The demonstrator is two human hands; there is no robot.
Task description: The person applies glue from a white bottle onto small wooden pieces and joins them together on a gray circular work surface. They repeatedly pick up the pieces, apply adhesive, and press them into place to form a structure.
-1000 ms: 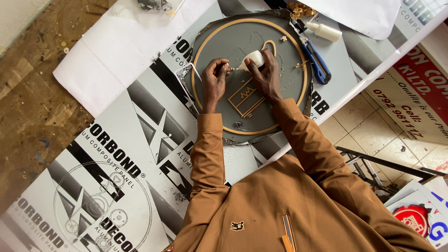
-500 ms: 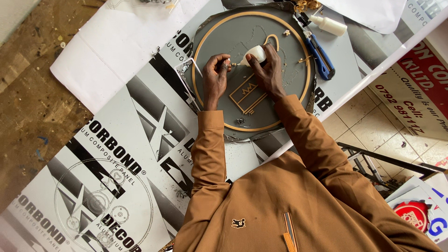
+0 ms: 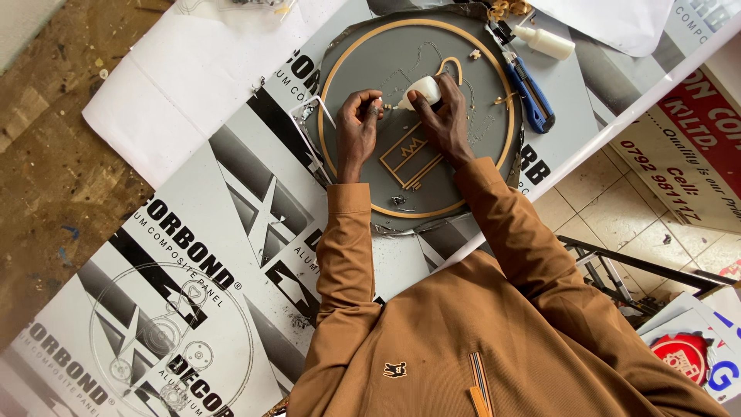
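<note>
Overhead, round grey disc (image 3: 463,93), gold rim, right hand (image 3: 448,123) pinching white bottle (image 3: 423,91)

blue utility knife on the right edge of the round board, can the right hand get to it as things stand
Probably yes, once freed: the blue utility knife lies uncovered just beside the right hand, nothing between them, but that hand holds a small white bottle.

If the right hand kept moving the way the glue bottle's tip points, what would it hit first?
The right hand holds a small white bottle with its nozzle aimed at the left hand. Carried straight on, it would probably meet the left hand's fingertips first, over the grey round panel; depth is unclear.
</note>
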